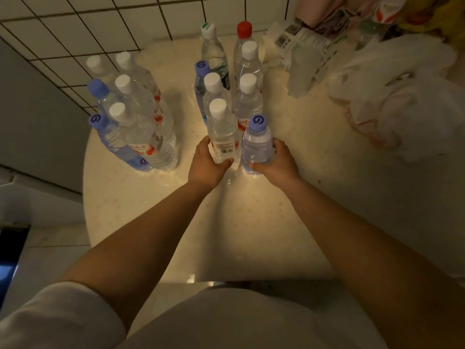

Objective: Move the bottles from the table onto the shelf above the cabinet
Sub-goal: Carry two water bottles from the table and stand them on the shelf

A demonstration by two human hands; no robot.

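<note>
Red cap point(244, 29), purple cap point(258, 122), cream table point(251, 222).

Clear plastic water bottles stand upright on the pale round counter point(251, 222) in two clusters. The left cluster point(130, 114) holds about six, with white and purple caps, some with red-and-white labels. The middle cluster point(226, 79) has white caps, one purple, one green-and-white, one red at the back. Nearest, a white-capped bottle point(222, 134) with a barcode label is gripped by the left hand point(207, 163); touching it, a shorter purple-capped bottle point(257, 144) is gripped by the right hand point(278, 163).
</note>
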